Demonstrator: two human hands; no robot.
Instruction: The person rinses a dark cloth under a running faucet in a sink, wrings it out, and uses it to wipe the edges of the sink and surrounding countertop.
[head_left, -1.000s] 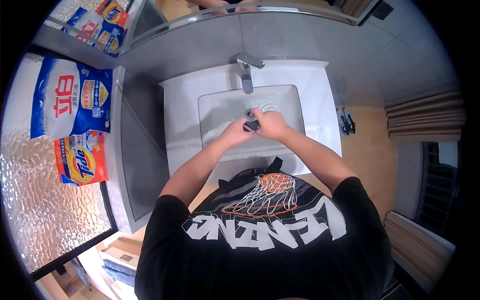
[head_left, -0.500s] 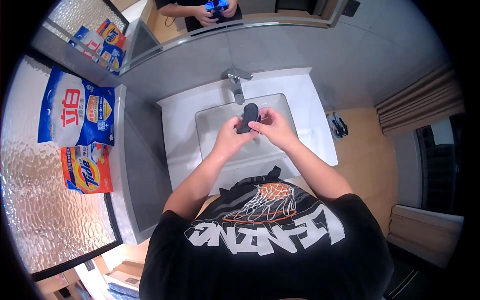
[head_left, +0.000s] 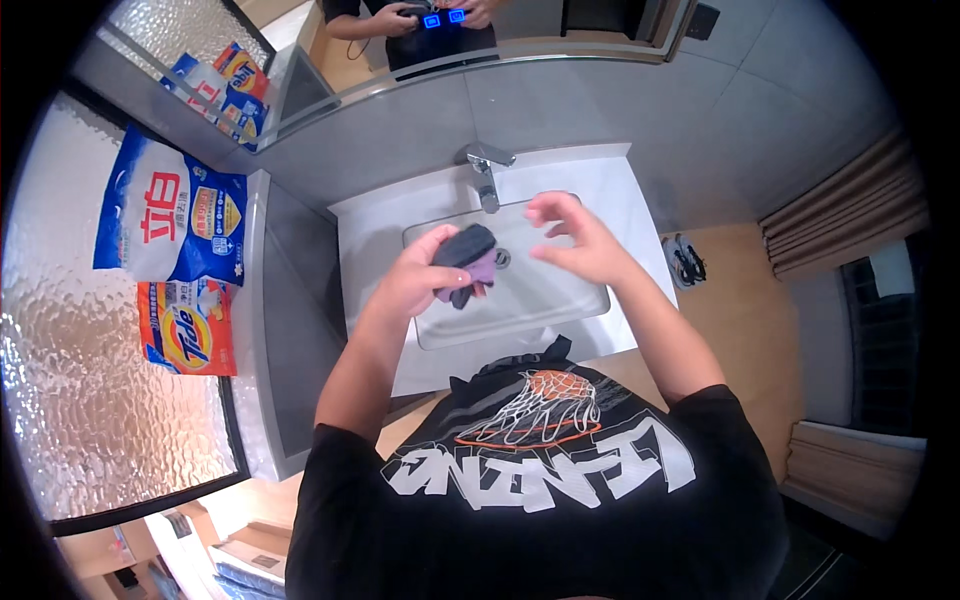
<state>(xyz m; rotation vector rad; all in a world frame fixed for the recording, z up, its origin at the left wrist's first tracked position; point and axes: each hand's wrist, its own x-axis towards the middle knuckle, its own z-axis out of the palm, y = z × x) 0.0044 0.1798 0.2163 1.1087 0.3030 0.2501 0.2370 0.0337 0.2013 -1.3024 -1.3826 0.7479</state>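
Observation:
A crumpled bundle of dark grey and purple cloth (head_left: pixel 482 268) is held above the left part of the sink. My left hand (head_left: pixel 418 272) grips its left side, with the thumb across the front. To the right, my right hand (head_left: pixel 575 240) is apart from the bundle, its fingers bent and spread with nothing between them. The white rectangular sink (head_left: pixel 530 325) lies under both hands, and its round drain (head_left: pixel 502 259) shows between them. Behind the sink's far rim stands a chrome faucet (head_left: pixel 488 180).
A blue and white detergent bag (head_left: pixel 170 215) and an orange one (head_left: pixel 190 328) stand on a ledge at the left. White counter (head_left: pixel 370 250) surrounds the sink. A mirror (head_left: pixel 540 25) spans the far wall. Shoes (head_left: pixel 684 262) lie on the floor at the right.
My right hand has let go of the bundle and moved right. My left hand has drawn it left, and purple cloth now shows below the dark part.

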